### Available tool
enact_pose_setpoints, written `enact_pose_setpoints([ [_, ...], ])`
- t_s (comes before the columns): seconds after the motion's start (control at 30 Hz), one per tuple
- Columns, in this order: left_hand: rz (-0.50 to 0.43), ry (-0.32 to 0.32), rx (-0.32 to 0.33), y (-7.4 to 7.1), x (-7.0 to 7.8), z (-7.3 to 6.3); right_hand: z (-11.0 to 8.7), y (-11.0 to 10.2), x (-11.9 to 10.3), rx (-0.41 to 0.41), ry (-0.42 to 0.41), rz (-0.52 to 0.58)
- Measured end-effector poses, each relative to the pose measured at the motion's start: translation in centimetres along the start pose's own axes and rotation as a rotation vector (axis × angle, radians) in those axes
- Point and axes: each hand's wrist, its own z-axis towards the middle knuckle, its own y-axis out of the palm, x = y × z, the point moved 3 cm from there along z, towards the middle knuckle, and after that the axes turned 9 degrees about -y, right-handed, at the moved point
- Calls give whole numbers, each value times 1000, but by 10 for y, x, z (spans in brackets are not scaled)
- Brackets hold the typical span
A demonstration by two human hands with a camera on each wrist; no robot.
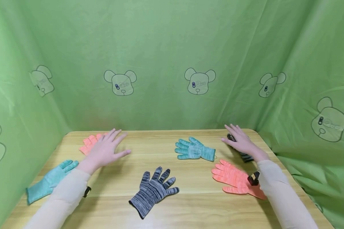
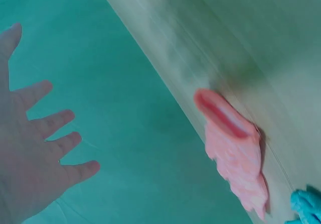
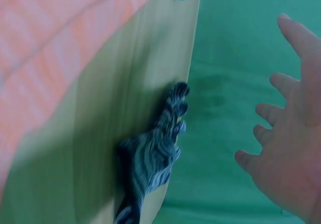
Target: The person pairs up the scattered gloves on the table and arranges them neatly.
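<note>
Hands spread-fingered, empty: left hand (image 1: 104,150) by far-left coral knit glove (image 1: 88,144), right hand (image 1: 240,140) by far-right black-and-grey striped glove (image 1: 247,157); right wrist camera (image 1: 253,178), if lowered, might snag near-right coral glove (image 1: 232,177), dragging it askew.

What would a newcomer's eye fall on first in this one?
Probably the dark striped glove, spread at the near middle of the table, then the bright coral glove toward the right edge. The bare left hand and right hand also stand out, raised over the far side.
</note>
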Motion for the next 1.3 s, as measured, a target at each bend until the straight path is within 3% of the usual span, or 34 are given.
enact_pose_setpoints([
  [0.2,-17,96,41,2,19,-8,-9,-3,13,-6,43,47],
  [0.4,-40,180,45,6,35,-15,-14,-4,24,-21,67,38],
  [0.63,-81,321,50,11,55,-24,-19,-2,37,-11,64,53],
  [0.8,-130,352,-48,18,65,-31,-19,2,48,-10,86,84],
  [1.13,-233,341,-315,37,80,-37,-21,8,67,-39,107,117],
  [1.3,-234,393,-376,44,87,-41,-22,7,69,-59,132,121],
])
